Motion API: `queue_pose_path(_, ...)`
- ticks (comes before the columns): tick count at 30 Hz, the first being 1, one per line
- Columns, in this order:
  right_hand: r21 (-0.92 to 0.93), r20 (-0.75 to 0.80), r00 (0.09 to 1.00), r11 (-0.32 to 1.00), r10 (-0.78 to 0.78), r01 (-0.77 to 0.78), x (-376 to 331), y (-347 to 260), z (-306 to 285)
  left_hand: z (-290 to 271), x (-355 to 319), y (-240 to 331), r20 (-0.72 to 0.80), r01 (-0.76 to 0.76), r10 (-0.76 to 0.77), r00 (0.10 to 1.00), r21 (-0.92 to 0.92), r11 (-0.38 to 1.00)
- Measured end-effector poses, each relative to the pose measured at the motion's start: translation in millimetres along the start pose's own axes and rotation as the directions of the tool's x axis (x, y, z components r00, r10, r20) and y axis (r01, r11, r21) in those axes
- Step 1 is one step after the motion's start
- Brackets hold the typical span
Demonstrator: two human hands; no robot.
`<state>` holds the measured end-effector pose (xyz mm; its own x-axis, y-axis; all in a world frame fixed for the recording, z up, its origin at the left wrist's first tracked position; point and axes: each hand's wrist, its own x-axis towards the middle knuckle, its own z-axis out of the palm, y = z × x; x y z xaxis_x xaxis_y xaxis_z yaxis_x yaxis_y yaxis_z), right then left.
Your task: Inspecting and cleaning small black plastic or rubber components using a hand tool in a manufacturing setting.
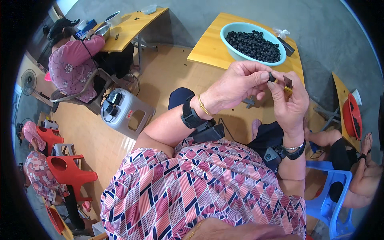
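My left hand (240, 82) pinches a small round black piece (271, 77) between thumb and fingertips, in front of my chest. Close beside it, my right hand (290, 106) grips a small cutter (288, 90) with a yellow handle and a short flat dark blade. The right thumb and fingertips come very near the black piece; whether the blade touches it I cannot tell. Beyond my hands, a light blue basin (227, 43) stands on a wooden table (206, 46), heaped with similar shiny black pieces (253, 45).
Next to the basin lie a dark block (286, 47) and a clear plastic bag (281, 33). A grey plastic stool (124, 116) with black devices stands to the left. Co-workers sit at the left and at the right, where a blue chair (330, 192) and a red basin (347, 116) also appear.
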<state>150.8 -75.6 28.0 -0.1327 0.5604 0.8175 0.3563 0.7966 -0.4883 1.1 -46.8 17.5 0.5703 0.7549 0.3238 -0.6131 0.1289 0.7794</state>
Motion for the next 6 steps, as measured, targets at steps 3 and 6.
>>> queue_pose_path(3, -0.028, -0.003, 0.998, 0.998, -0.059, 0.059, -2.3, -0.1, -0.7, 3.1, -3.6, 2.7, 0.005, 0.02, -0.02, 1.0, -0.026, 0.999)
queue_pose_path(6, -0.054, -0.038, 0.992, 0.992, -0.12, 0.118, -4.3, -1.3, 1.7, -0.9, -4.7, 0.5, 0.042, 0.015, -0.013, 0.999, -0.042, 0.999)
